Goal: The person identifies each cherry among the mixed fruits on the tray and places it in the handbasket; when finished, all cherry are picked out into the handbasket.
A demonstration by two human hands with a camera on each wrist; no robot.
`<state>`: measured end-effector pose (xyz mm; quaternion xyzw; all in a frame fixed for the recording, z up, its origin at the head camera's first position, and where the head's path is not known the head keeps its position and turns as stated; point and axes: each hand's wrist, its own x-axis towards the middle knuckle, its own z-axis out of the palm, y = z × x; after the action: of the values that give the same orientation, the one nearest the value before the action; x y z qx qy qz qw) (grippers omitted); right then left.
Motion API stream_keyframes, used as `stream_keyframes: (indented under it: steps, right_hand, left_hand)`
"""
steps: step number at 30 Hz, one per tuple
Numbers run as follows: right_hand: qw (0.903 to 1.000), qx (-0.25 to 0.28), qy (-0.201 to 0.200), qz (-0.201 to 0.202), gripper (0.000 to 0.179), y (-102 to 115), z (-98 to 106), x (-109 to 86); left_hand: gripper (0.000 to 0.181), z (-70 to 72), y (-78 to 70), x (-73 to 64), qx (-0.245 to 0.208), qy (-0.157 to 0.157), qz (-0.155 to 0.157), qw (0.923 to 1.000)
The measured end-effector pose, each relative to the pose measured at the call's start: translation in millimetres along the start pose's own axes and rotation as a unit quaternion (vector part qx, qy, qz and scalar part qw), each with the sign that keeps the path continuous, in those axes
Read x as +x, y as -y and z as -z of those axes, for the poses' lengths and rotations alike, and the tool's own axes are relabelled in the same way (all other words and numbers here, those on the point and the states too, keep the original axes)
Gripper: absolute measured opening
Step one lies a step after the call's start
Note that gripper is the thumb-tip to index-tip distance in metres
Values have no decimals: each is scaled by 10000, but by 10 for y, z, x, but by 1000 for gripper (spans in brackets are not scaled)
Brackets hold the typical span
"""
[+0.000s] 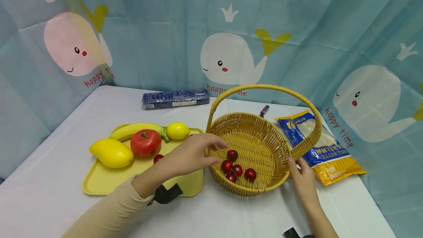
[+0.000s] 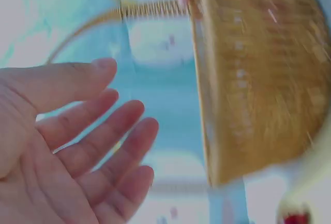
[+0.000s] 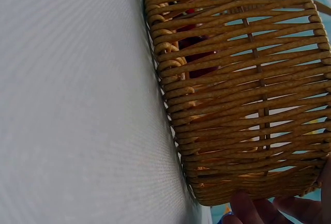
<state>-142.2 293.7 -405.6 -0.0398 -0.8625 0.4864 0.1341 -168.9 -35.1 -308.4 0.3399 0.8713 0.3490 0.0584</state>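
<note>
A woven basket [image 1: 259, 140] with a tall arched handle holds several red cherries [image 1: 237, 169]. My left hand [image 1: 193, 154] hovers by the basket's left rim, over the right side of a yellow tray [image 1: 142, 184]. In the left wrist view that hand's fingers [image 2: 121, 151] are loosely bent with nothing between them. At the right rim, near the handle's base, my right hand [image 1: 304, 179] grips the basket, thumb on top. The right wrist view shows its fingers [image 3: 248, 208] against the wicker side. Another cherry [image 1: 158, 158] lies on the tray.
On the tray sit a mango [image 1: 111, 153], an apple [image 1: 145, 143], a banana [image 1: 132, 129] and a lemon [image 1: 177, 130]. A blue packet [image 1: 175, 99] lies at the back. Right of the basket are a pasta bag [image 1: 322, 146] and a small purple wrapped candy [image 1: 264, 111].
</note>
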Motion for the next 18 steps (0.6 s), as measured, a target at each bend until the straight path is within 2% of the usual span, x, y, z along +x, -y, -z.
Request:
stream_keyframes:
  steps: [4,7,10,14,18]
  right_hand:
    - [9999,-119,13,29,39,21,25,20]
    - [9999,-133,37,-6,39,19,39,25]
    - [9999,-118,31,-22,38,-9,30,24]
    - [10000,-62,1,12,37,-23,7,9]
    - [10000,-47,21,47,38,-8,-2,-4]
  left_hand:
    - [34,172,318,-305,-259,-376,296,9985]
    - [31,201,567,-468,-383,-475,537,9967]
    - [29,181,756,-591,-485,-504,836,9940]
    - [29,139,892,-711,-517,-485,1106,9913]
    - [30,82,941,-790,-418,-559,1146,9910]
